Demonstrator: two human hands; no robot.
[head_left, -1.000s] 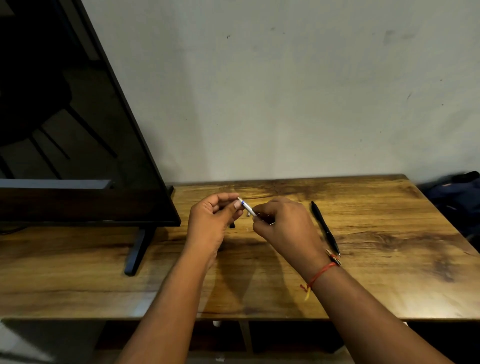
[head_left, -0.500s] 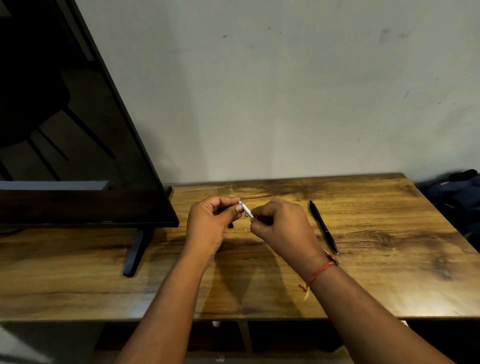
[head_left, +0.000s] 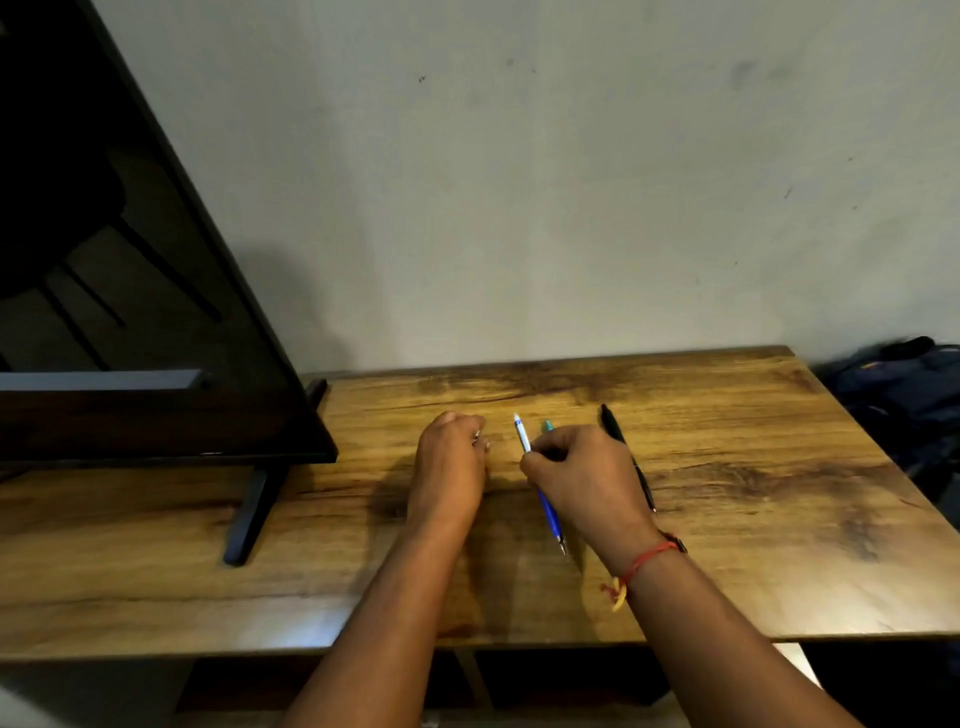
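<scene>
Since a second ago: hands have parted and dropped toward the table. The blue pen they shared is now in the right hand alone.

Right hand (head_left: 582, 478): thumb and fingers pinch the blue pen (head_left: 548, 512) near its middle. White end points away from me, writing tip toward me, low over the wood. Cannot tell if the tip touches.

Left hand (head_left: 451, 462): fingers curled in, knuckles up, resting low, apart from the pen. A small glint at the fingertips; cannot tell whether anything is held there.

Red thread (head_left: 641, 564) on right wrist.

Risks, as I judge them: the pinch is light and off to one side, so the pen could swing or slip and roll. If the left hand does hold a small part, it could drop and be lost against the dark grain. The black pen (head_left: 615, 434) lies just beside my right hand and a careless sweep would knock it.

A teal bit (head_left: 546, 427) shows just past my right knuckles; too hidden to name.

Table (head_left: 753, 519): wood grain, dark streaks. Television (head_left: 156, 312) on the left, its foot (head_left: 249, 514) on the table. Plain grey wall (head_left: 519, 182) behind. Dark bag (head_left: 904, 395) off the right edge.
</scene>
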